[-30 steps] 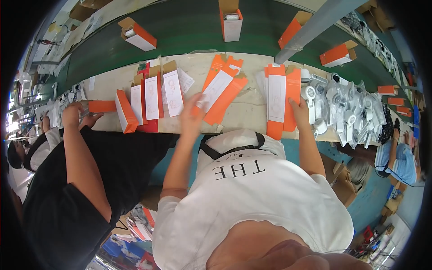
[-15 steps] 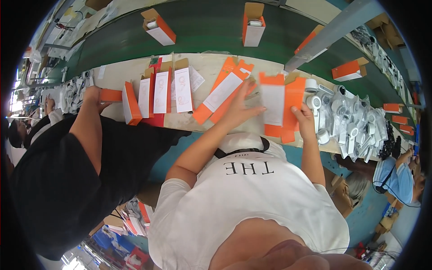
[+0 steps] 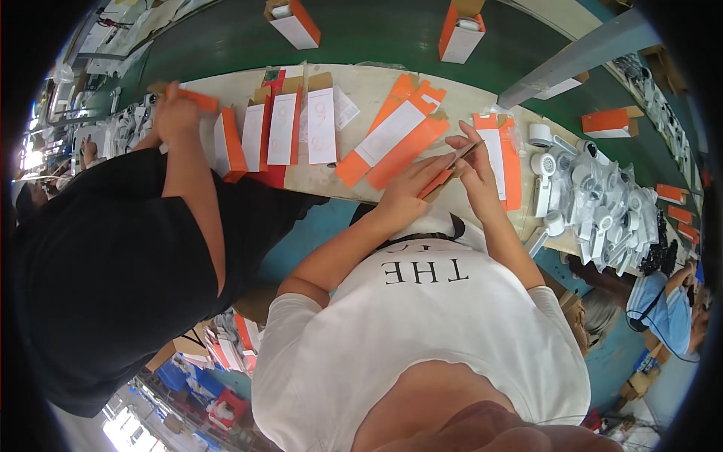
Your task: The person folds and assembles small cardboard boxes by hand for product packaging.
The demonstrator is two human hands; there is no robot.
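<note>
In front of my waist, both hands grip one orange folding carton [image 3: 437, 184], tilted nearly edge-on with some brown board showing. My left hand [image 3: 410, 188] closes on its near-left end. Fingers of my right hand [image 3: 474, 167] pinch its upper right end. The hands cover most of it. Just beyond my left hand lie flattened orange-and-white cartons [image 3: 392, 134], overlapping at a slant. Behind my right hand, another flat orange-and-white carton [image 3: 493, 143] rests on the table, partly hidden by that hand.
Several opened orange-and-white boxes [image 3: 282, 128] stand to the left, where a co-worker's hand [image 3: 177, 113] holds an orange box. White handheld devices [image 3: 595, 196], many in clear bags, are heaped on the right. Filled boxes [image 3: 461, 34] stand on the green conveyor [image 3: 369, 34], beside a grey post [image 3: 580, 56].
The carton between my hands has swung from face-up to nearly edge-on and come closer to my body. My left hand now grips it. The co-worker's hand has lifted away from the table edge.
</note>
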